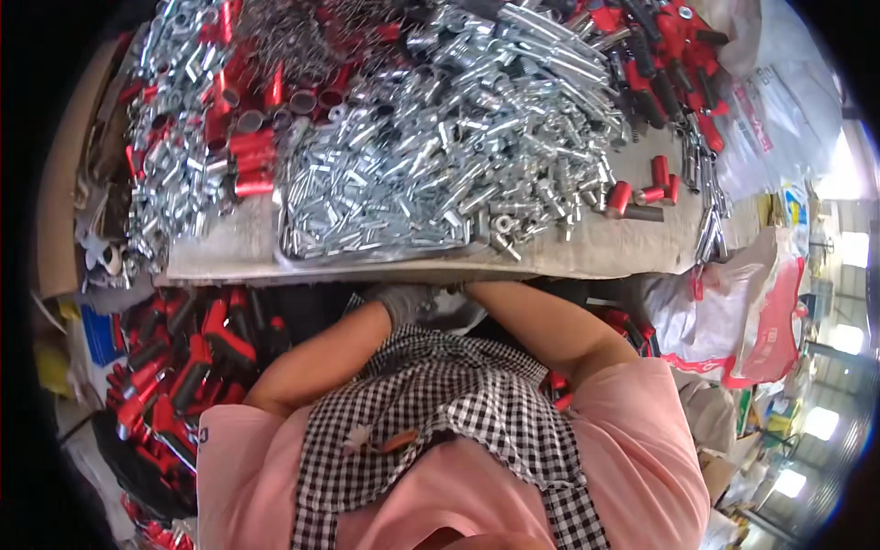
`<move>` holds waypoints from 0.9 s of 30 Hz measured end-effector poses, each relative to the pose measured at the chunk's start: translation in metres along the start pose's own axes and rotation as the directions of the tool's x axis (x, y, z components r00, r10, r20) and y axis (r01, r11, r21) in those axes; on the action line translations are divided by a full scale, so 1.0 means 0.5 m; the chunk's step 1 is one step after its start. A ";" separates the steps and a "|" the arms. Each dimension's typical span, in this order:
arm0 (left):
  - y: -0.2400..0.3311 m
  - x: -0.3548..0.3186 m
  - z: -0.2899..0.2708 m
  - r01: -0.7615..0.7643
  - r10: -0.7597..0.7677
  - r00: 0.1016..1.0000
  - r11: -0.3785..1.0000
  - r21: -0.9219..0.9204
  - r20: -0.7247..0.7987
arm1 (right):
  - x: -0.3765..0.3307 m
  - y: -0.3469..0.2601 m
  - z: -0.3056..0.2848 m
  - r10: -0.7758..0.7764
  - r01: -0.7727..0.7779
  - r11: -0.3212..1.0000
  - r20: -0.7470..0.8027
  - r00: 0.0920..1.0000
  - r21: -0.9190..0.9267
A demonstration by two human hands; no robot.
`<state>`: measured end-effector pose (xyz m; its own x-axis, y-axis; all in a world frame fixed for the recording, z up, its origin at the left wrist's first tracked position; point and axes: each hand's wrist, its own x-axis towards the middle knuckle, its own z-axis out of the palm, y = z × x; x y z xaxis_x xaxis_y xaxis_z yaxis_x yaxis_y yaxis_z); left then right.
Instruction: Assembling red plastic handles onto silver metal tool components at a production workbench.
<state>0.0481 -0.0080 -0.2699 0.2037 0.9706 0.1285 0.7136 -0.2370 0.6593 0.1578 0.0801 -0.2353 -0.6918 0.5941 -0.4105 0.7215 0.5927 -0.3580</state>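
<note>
Both my hands are low in front of my body, at the near edge of the workbench (385,274). My left hand (401,302) wears a grey glove, and its fingers are out of sight under the edge. Of my right arm, the bare forearm (522,310) shows; the right hand is almost wholly hidden below the bench edge. Between the two wrists lies a pale, greyish-white thing (466,316), too covered to name. On the bench above my hands, a clear tray (293,263) is heaped with small silver metal pins and sleeves (367,197).
Red cylinders (619,197) lie right of the heap, near thin metal rods (710,225). Red and black tool handles (197,362) fill the space at my left. A white and red sack (733,316) stands at the right. Clear plastic bags (779,119) hang over the bench's right end.
</note>
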 end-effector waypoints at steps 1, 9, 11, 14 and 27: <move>0.001 -0.014 0.049 -0.025 0.043 0.995 0.980 0.197 -0.088 | -0.013 -0.016 -0.002 -0.015 0.015 1.000 -0.001 1.000 0.000; -0.093 -0.047 0.084 0.675 -0.571 0.676 0.733 -0.081 0.466 | 0.023 -0.025 -0.055 -0.070 0.066 0.996 0.083 0.994 0.055; -0.035 -0.066 0.076 0.563 -0.508 0.763 0.826 -0.024 0.400 | -0.003 -0.068 -0.030 -0.103 0.099 0.994 0.105 0.989 0.049; -0.054 -0.025 0.060 0.365 -0.364 0.857 0.928 0.068 0.366 | 0.017 -0.070 -0.046 -0.106 0.095 0.993 0.157 0.982 0.074; 0.017 0.005 -0.023 -0.615 0.515 0.787 0.613 0.496 0.340 | -0.052 -0.072 -0.171 -0.121 0.084 0.979 0.197 0.973 0.184</move>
<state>0.0472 -0.0072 -0.2554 0.7554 0.6275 0.1890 0.6447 -0.7633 -0.0426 0.1472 0.0896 -0.1398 -0.7542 0.3995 -0.5212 0.6538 0.5304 -0.5396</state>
